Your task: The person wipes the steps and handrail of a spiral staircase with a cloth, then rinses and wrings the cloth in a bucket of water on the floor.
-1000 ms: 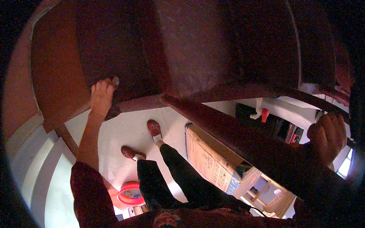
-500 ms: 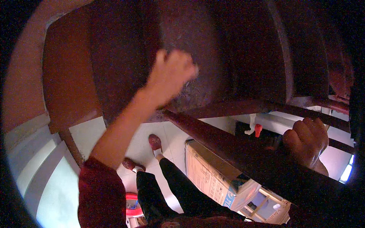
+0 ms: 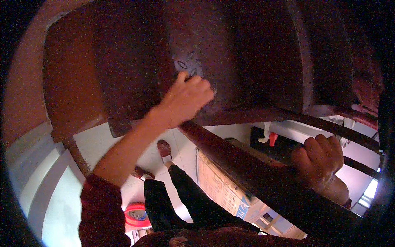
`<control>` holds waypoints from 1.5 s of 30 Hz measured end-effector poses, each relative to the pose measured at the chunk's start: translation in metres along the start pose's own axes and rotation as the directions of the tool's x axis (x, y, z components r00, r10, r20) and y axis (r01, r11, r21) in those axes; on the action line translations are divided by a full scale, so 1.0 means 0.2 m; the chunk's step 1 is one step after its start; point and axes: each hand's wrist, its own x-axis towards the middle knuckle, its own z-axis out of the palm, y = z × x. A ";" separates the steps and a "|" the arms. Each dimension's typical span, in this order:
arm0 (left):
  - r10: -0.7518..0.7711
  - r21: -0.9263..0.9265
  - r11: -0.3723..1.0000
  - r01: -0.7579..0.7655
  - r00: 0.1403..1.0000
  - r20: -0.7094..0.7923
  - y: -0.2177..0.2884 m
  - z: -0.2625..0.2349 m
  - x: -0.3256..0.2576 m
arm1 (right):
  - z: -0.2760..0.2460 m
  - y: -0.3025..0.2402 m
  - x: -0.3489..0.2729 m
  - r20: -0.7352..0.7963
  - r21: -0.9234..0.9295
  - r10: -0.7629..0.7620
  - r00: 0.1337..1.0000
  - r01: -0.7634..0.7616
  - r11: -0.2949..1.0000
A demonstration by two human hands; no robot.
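Observation:
My left hand point(image 3: 190, 96) is closed, knuckles up, against a dark brown wooden panel point(image 3: 135, 61) in front of me. Whatever its fingers hold, if anything, is hidden. Just beyond the fingers lies a greyish patch point(image 3: 185, 57) with small oval marks on the wood. On the right, my right hand point(image 3: 319, 160) is closed around a dark wooden rail point(image 3: 230, 152), which slants from the middle down to the lower right. That hand's fingertips are out of sight behind its knuckles.
Below the rail a printed cardboard box point(image 3: 218, 175) stands on the pale tiled floor point(image 3: 183, 152). A red-rimmed basin point(image 3: 138, 216) is beside my legs. More dark slats point(image 3: 329, 123) cross at the right, near a red-ended pale pipe point(image 3: 271, 138).
My left hand has come down and slightly nearer along the wood, uncovering the greyish patch. The whole view has shifted slightly; my right hand keeps its place on the rail.

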 end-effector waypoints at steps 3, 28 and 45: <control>0.016 0.116 0.993 -0.011 0.999 -0.045 -0.20 -0.04 0.10 | 0.01 0.00 0.00 -0.005 -0.001 -0.035 0.999 0.035 0.999; -0.228 0.205 0.932 0.300 0.922 -0.312 -0.50 0.06 0.55 | -0.03 0.00 0.02 0.011 -0.028 -0.059 0.998 0.059 0.998; -0.353 0.262 0.865 0.427 0.891 -0.286 -0.60 0.07 0.62 | -0.01 -0.02 0.04 -0.053 -0.026 -0.037 0.998 0.035 0.999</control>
